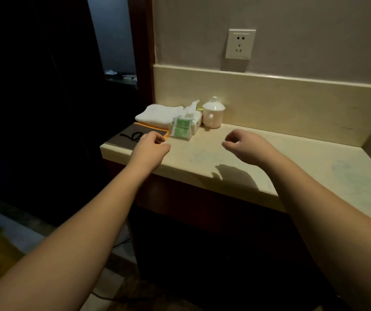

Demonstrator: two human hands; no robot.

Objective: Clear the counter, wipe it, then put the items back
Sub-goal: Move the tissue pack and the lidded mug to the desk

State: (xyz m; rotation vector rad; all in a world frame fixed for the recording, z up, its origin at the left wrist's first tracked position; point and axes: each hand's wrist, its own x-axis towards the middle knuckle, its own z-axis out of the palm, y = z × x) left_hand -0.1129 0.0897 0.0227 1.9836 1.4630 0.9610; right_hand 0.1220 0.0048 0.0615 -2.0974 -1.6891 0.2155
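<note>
A cream stone counter (258, 158) runs along the wall. At its left end lie a dark brown folder with an orange edge (133, 136), a folded white towel (157, 115), a tissue pack (194, 121) with a green packet (182, 129) leaning on it, and a white lidded cup (213, 114). My left hand (152, 145) hovers over the folder's near corner, fingers loosely curled, holding nothing. My right hand (243, 143) hangs above the bare counter middle, fingers loosely curled and empty.
A white wall socket (240, 44) sits above the backsplash (292, 95). A dark doorway (112, 52) opens to the left. Below the counter is a dark cabinet front (202, 209). The counter's right part meets a side wall.
</note>
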